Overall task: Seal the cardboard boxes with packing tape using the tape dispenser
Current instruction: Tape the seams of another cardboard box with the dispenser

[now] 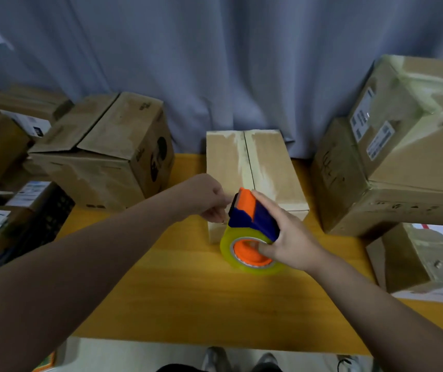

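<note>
Right hand (287, 237) gripping tape dispenser (252, 232), left hand (209, 197) pinching tape end beside cardboard box (268, 162)

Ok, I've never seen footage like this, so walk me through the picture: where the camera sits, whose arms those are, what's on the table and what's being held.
There is one picture, from a wide-angle camera worn on a person's head, looking forward and down, so the arms are the wearer's own. No robot is involved. The right hand grips a tape dispenser, orange and blue, loaded with a clear tape roll. The left hand pinches at the dispenser's front, apparently at the tape's end, though the tape itself is too hard to see. Just behind them a closed box stands on the yellow table, its top seam running away from the camera. More boxes are stacked at both sides, and a grey curtain hangs behind.
</note>
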